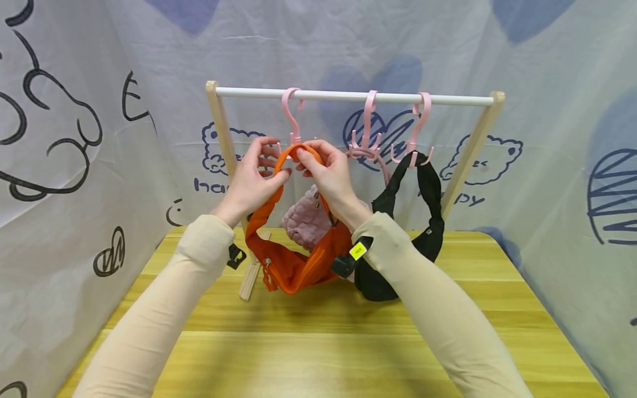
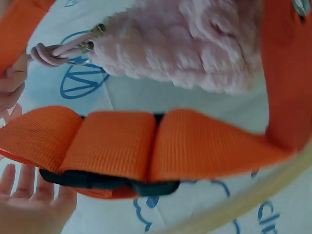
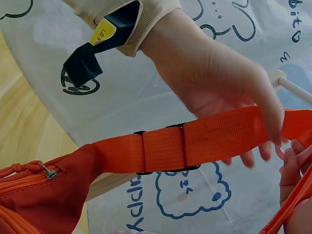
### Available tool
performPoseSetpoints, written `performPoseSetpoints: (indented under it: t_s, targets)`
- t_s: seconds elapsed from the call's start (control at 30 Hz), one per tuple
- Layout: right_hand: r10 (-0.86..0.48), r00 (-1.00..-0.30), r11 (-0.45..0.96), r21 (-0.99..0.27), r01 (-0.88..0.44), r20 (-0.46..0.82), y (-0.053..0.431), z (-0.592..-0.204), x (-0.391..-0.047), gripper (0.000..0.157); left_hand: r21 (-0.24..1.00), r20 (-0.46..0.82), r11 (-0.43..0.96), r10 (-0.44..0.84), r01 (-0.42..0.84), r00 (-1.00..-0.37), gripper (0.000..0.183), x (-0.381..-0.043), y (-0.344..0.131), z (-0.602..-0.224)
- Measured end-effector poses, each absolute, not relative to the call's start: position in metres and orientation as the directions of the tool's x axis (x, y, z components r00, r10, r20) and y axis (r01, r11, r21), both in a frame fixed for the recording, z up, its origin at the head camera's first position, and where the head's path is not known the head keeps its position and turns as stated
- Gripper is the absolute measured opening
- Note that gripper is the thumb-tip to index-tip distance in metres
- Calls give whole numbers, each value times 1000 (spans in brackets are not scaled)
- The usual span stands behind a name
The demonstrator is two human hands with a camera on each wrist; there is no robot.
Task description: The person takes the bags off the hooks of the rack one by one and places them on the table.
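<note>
Spreads below as a yellow wooden table (image 1: pixel 318 359), banded from side to side and rounded at the far right corner; bears, left of centre, a pale wooden foot (image 1: pixel 251 281) of the rack (image 1: pixel 474 149); holds up, along that rack's white rail (image 1: pixel 333 95), three pink hooks (image 1: pixel 286 108).

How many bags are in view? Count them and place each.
3: the orange bag, held by its strap in front; the pink bag, partly hidden behind it; the black bag, hanging at the right.
</note>
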State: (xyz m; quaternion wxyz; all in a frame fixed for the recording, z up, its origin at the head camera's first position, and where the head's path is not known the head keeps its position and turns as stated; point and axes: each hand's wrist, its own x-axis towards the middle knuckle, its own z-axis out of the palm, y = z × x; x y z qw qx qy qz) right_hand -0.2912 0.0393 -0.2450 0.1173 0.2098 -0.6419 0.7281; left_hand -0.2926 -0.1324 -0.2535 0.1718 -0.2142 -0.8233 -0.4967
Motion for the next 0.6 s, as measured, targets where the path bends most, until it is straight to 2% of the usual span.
performPoseSetpoints:
  t_s: [0.1,0.3,0.6]
  targets:
    - [-103,-891,-122,-894,-430,443,41,-245,-291,24,801,449,323,230,503,-863,58,-292,-132,-253]
    - [-115,-919,-100,-925,-366,376,42,-240,-291,24,876,401,151,303,459,-865,50,-290,-130,-251]
    - [-118,-966,-53,-973,-225,229,43,-228,-289,23,941,295,110,187,319,-937,42,-291,-126,-247]
